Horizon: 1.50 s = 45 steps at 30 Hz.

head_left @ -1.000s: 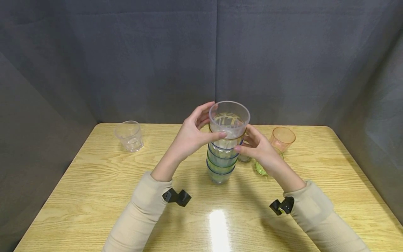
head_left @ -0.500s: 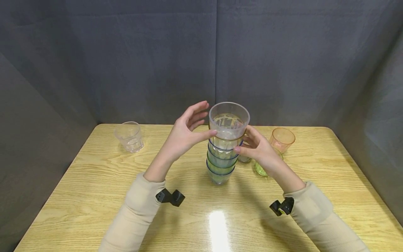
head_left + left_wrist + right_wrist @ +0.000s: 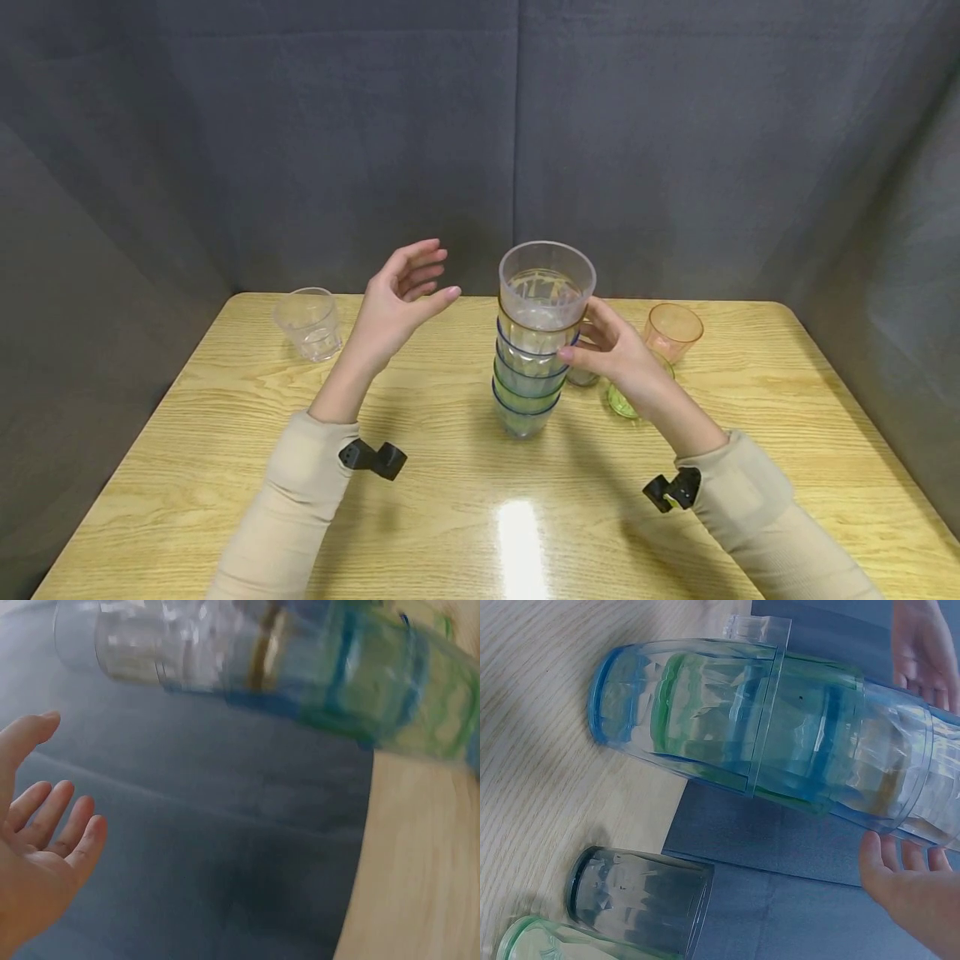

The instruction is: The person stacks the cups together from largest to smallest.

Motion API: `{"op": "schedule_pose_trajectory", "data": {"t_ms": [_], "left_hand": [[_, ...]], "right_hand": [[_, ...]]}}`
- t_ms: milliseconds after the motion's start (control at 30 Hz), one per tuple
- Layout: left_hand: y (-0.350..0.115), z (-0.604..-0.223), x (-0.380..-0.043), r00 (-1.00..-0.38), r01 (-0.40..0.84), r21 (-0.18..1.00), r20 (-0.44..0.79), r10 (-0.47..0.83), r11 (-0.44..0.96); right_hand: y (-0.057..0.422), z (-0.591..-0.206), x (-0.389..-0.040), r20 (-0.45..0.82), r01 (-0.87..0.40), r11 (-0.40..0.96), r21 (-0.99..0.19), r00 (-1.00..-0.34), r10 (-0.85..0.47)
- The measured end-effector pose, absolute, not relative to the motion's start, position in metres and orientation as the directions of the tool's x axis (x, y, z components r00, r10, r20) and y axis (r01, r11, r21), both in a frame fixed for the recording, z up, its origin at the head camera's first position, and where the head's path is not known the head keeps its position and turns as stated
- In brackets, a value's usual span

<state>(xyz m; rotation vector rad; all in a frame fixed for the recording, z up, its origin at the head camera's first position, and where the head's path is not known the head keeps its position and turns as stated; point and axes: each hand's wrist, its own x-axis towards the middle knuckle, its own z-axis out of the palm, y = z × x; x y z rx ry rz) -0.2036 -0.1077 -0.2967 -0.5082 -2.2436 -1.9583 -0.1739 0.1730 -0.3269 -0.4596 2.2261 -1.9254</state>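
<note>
A tall stack of nested clear tumblers, several with blue or green tints, stands upright on the table in the head view. The topmost cup is colourless and open at the top. My right hand holds the stack's right side high up, thumb across the front and fingers curved behind. In the right wrist view its fingertips meet the side of the upper cups. My left hand hovers well left of the stack, fingers loosely bent, holding nothing. The left wrist view shows a gap between this hand and the blurred stack.
A single clear tumbler stands at the table's back left. Behind and right of the stack are a smoky grey tumbler, a green tumbler and an orange tumbler. A dark curtain closes off the back.
My left hand has let go of the top cup and moved away to the left. My right hand and the stack have stayed in place.
</note>
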Motion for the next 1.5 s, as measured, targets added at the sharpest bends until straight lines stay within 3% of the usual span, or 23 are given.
{"op": "schedule_pose_trajectory", "data": {"t_ms": [967,1500], "left_hand": [[-0.225,-0.340,-0.207,-0.964,0.215,0.905,0.256,-0.068,0.366],[-0.269,-0.372,-0.207,-0.961,0.128,0.893,0.219,-0.168,0.432]], "right_hand": [[0.172,-0.327,-0.172,0.076,-0.124,0.119,-0.985,-0.937,-0.340],[0.172,-0.326,-0.170,0.066,-0.112,0.121,-0.986,-0.940,-0.334]]}}
